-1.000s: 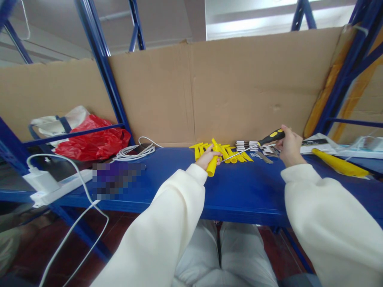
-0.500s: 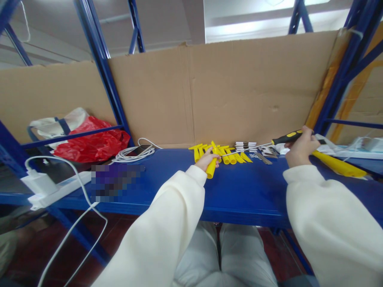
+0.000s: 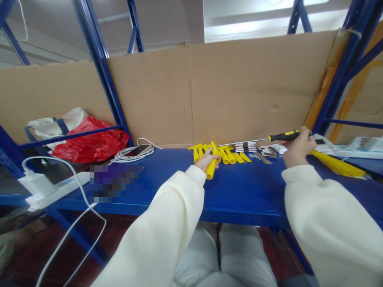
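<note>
My left hand (image 3: 207,160) is closed around a yellow plastic tube-like handle (image 3: 210,172), its round open end pointing down toward me. In my right hand (image 3: 299,148) is a screwdriver (image 3: 284,136) with a black and yellow handle. Its long thin shank reaches left, and the tip is close to the upper part of the yellow piece; I cannot tell whether they touch. Behind my left hand lies a row of several similar yellow pieces (image 3: 230,156). Small flat yellow pieces (image 3: 243,157) lie to their right.
Stacked white strips (image 3: 245,146) and a flat metal blade (image 3: 263,158) lie on the blue shelf (image 3: 239,191). A yellow wrapped item (image 3: 338,165) is right of my right hand. To the left are coiled white cable (image 3: 133,154), a red bag (image 3: 92,139) and a power strip (image 3: 60,189).
The screwdriver's tip has moved up and slightly left, from beside my left hand to near the yellow piece's upper end. My left hand stays in place.
</note>
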`<state>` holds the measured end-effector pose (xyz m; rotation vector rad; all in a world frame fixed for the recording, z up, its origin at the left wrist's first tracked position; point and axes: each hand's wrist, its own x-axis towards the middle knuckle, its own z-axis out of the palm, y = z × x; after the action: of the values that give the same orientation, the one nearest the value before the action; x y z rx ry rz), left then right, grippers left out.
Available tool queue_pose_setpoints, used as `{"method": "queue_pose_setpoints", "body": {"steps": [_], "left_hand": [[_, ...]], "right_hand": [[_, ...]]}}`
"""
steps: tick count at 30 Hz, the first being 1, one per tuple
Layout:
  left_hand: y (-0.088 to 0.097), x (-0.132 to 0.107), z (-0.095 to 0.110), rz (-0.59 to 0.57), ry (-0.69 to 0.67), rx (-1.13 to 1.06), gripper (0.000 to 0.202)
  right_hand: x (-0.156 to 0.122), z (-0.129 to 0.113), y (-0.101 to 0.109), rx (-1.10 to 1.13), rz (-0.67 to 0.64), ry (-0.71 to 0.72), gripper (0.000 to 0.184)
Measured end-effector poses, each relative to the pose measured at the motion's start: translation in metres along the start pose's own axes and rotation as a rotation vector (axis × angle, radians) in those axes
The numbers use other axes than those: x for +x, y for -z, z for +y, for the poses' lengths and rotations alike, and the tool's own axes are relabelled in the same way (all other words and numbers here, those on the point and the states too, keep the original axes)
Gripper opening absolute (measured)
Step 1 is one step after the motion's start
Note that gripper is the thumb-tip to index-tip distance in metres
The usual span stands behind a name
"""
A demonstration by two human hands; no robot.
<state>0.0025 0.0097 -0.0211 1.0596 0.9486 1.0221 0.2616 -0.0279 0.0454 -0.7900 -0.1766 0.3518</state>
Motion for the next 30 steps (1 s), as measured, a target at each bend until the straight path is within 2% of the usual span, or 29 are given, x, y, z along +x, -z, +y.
{"method": "queue_pose_setpoints", "body": {"steps": [9,19,30], "left_hand": [[-0.001,-0.002,0.002,-0.003,-0.006,-0.004,0.097],[0.004,0.01,-0.001,-0.006,-0.017,0.024,0.092],[0.002,0.005,0.0,-0.007,-0.009,0.017,0.092]], "right_hand": [[-0.001,-0.001,0.001,0.023,-0.015,-0.017,0.03],[-0.003,-0.002,0.001,0.02,-0.017,-0.025,0.032],[-0.001,0.0,0.001,0.021,-0.014,-0.004,0.028]]}}
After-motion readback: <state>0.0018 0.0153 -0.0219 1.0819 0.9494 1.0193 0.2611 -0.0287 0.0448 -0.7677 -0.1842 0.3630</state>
